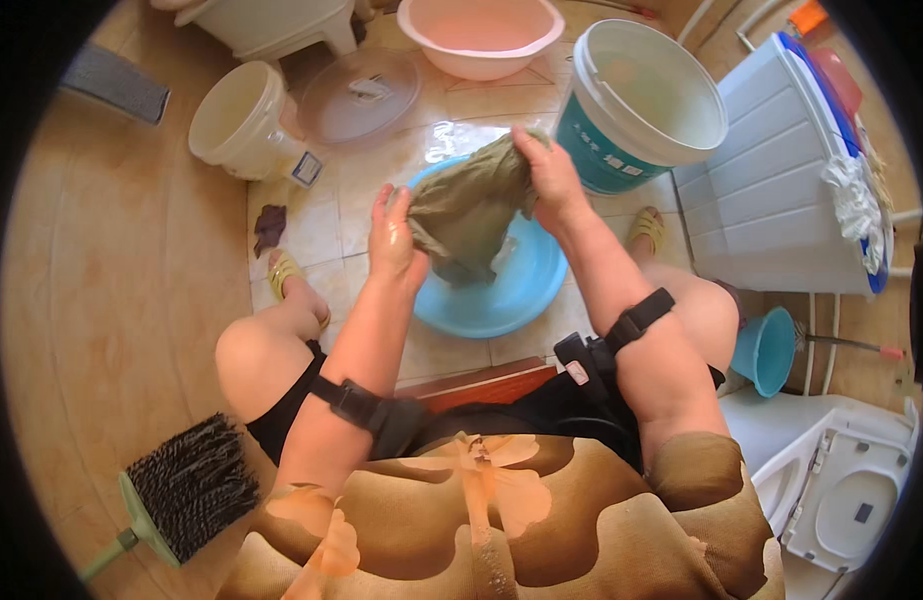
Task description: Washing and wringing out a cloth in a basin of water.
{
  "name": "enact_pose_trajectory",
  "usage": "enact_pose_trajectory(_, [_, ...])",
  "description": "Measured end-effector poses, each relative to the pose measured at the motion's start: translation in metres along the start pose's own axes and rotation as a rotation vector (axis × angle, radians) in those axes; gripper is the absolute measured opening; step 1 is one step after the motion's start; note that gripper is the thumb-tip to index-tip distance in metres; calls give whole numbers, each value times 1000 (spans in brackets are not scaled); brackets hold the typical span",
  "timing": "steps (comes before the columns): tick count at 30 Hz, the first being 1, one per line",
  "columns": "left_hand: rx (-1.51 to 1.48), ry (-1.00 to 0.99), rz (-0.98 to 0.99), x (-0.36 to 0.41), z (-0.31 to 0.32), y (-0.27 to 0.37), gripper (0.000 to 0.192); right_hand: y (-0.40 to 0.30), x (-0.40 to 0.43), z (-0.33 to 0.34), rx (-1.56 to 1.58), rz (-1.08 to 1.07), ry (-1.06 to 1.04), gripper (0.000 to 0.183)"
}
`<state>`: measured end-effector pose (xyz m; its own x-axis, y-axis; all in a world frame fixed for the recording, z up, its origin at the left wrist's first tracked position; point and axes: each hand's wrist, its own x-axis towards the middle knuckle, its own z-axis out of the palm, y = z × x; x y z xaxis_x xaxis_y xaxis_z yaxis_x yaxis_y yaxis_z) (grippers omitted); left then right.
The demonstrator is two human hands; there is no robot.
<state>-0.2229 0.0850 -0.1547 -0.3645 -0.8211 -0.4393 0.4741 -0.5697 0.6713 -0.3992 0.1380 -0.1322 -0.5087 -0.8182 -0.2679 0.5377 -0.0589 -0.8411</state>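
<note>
An olive-green cloth (469, 206) is stretched between my two hands, above a light blue plastic basin (499, 315) on the tiled floor. My left hand (397, 240) grips its left edge, and the skin looks wet. At the upper right corner, my right hand (551, 176) pinches the fabric between thumb and fingers. The lower part of the cloth hangs over the basin and hides much of its inside. Some water seems to show in the basin beside the cloth.
A large white-and-green bucket (641, 105) holds liquid at the basin's far right. Beyond are a pink basin (480, 37) and a clear lid (360, 94). A smaller white bucket (236, 120) and dark rag (270, 229) lie left. A broom (191, 491) leans behind left; a toilet (844, 495) stands right.
</note>
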Motion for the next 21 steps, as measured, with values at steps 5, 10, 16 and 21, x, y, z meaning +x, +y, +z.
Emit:
enact_pose_trajectory(5, [252, 212, -96, -10, -3, -3, 73, -11, -6, 9, -78, -91, -72, 25])
enact_pose_trajectory(10, [-38, -151, -353, -35, 24, 11, 69, -10, -37, 33, -439, -38, -195, 24])
enact_pose_trajectory(16, [-293, -299, -339, -14, 0, 18, 42, -28, -77, 48, -1021, -316, -536, 40])
enact_pose_trajectory(21, [-198, -346, -326, -25, 17, 26, 49, -34, -11, -4, -646, -256, -69, 54])
